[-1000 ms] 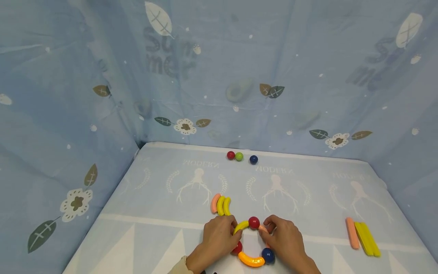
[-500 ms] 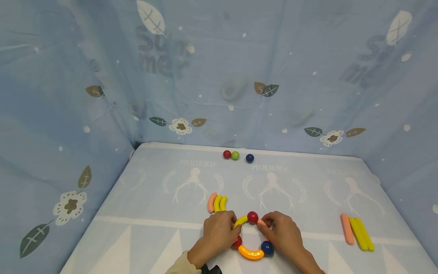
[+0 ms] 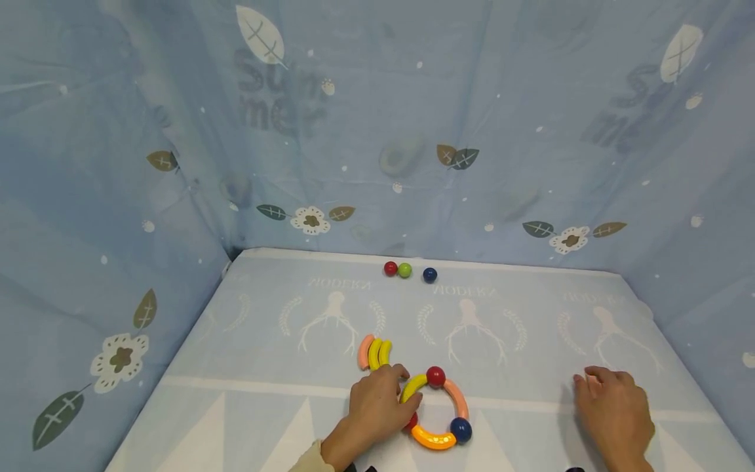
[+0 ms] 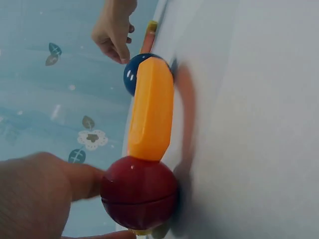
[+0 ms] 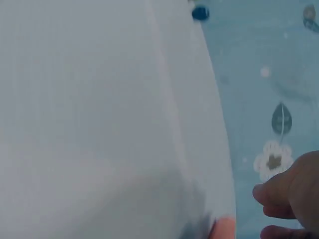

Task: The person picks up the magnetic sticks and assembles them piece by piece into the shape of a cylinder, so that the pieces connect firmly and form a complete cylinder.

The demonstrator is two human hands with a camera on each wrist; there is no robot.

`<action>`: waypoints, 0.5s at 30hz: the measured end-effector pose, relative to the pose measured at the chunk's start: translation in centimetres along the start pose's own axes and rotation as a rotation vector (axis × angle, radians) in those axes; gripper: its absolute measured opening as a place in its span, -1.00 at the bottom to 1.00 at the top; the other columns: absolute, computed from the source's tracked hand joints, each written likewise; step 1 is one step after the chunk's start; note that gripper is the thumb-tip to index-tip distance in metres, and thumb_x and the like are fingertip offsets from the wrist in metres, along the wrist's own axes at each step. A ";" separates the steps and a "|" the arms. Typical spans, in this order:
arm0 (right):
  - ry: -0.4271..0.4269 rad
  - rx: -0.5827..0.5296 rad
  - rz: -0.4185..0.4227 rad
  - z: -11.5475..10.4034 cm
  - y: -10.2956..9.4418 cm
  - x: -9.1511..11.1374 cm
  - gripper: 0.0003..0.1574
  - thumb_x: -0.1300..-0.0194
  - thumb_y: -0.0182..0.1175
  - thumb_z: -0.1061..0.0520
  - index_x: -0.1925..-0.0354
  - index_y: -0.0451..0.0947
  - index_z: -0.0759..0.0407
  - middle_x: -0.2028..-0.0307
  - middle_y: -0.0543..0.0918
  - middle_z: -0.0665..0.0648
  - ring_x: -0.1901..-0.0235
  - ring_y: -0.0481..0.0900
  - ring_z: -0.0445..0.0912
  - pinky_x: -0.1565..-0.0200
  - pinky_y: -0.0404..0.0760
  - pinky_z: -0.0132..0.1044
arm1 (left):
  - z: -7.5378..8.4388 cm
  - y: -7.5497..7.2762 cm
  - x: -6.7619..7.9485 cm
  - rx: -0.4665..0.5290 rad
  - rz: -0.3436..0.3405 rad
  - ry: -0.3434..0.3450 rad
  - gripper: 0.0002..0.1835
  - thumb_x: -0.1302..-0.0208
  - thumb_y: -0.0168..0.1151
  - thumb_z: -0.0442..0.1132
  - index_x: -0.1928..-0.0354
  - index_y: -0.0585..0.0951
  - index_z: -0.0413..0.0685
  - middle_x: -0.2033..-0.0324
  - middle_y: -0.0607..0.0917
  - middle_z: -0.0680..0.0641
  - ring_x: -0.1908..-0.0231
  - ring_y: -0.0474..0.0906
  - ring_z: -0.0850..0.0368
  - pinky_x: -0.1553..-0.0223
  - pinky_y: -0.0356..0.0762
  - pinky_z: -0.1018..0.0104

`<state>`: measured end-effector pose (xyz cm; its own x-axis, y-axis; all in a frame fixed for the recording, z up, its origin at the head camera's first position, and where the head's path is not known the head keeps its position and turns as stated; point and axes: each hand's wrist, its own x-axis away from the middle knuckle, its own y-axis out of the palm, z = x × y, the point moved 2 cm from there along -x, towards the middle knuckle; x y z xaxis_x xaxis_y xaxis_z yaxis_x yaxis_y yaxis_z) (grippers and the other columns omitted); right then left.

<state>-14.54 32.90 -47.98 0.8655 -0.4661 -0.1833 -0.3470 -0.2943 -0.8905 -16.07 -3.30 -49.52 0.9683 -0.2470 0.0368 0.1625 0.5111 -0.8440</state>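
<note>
A ring of curved sticks and balls lies on the table. It joins a yellow curved stick (image 3: 413,387), a red ball (image 3: 436,376), a pink curved stick (image 3: 457,398), a blue ball (image 3: 461,430), an orange curved stick (image 3: 433,439) and a second red ball (image 4: 139,193). My left hand (image 3: 380,403) holds the ring's left side, thumb and forefinger on either side of the yellow curved stick. My right hand (image 3: 616,413) hovers at the right over a pink straight stick (image 5: 224,229), fingers bent and apart from the thumb. It hides most of that stick.
Two loose yellow curved sticks (image 3: 379,353) and a pink curved stick (image 3: 366,351) lie beyond my left hand. A red ball (image 3: 390,269), a green ball (image 3: 404,270) and a blue ball (image 3: 430,275) stand near the table's back edge. Patterned cloth (image 3: 354,118) surrounds the table.
My right hand has let go of the ring's pink curved stick and moved right, over the straight sticks. My left hand stays at the ring, its forefinger slightly farther from the thumb.
</note>
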 end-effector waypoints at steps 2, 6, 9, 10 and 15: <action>0.034 -0.004 0.013 1.5 -0.3 -0.3 -0.56 -0.31 0.23 0.04 0.10 0.57 0.44 0.15 0.49 0.52 0.16 0.45 0.44 0.35 0.44 0.31 | 0.2 0.2 0.3 -0.041 -0.037 0.001 -0.34 -0.05 0.34 0.33 -0.08 0.58 0.08 0.43 0.43 0.11 0.57 0.31 0.20 0.53 0.29 0.27; -0.015 -0.018 0.005 2.8 -0.3 -0.4 -0.54 -0.27 0.26 0.11 0.12 0.54 0.55 0.29 0.52 0.52 0.28 0.50 0.47 0.34 0.43 0.30 | 0.4 0.5 0.9 -0.098 -0.110 0.003 -0.03 0.12 0.30 0.52 -0.29 0.44 0.14 0.15 0.49 -0.05 0.40 0.39 0.12 0.41 0.40 0.19; -0.050 -0.035 -0.028 2.9 0.0 -0.5 -0.54 -0.17 0.31 0.18 0.11 0.52 0.56 0.36 0.56 0.45 0.34 0.54 0.41 0.40 0.43 0.26 | 0.5 0.5 1.1 -0.102 -0.132 -0.001 0.03 0.20 0.35 0.52 -0.32 0.42 0.14 0.05 0.50 -0.13 0.35 0.42 0.06 0.37 0.44 0.14; -0.054 -0.041 -0.038 2.8 0.2 -0.5 -0.52 -0.14 0.32 0.19 0.10 0.51 0.57 0.37 0.57 0.44 0.35 0.55 0.39 0.41 0.42 0.25 | 0.5 0.5 1.2 -0.101 -0.133 0.003 0.03 0.21 0.37 0.51 -0.31 0.42 0.14 0.04 0.50 -0.14 0.35 0.42 0.06 0.37 0.44 0.14; -0.037 -0.037 -0.136 2.3 0.7 -0.8 -0.40 -0.09 0.38 0.15 0.06 0.48 0.61 0.42 0.65 0.32 0.38 0.57 0.28 0.40 0.42 0.13 | 0.4 0.6 1.3 -0.093 -0.129 0.022 0.01 0.21 0.41 0.49 -0.29 0.44 0.12 0.16 0.45 -0.08 0.40 0.37 0.10 0.45 0.37 0.23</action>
<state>-14.62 34.94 -49.38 0.9178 -0.3892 -0.0782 -0.2387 -0.3837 -0.8921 -14.61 -2.97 -49.72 0.9359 -0.3242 0.1374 0.2662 0.3961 -0.8788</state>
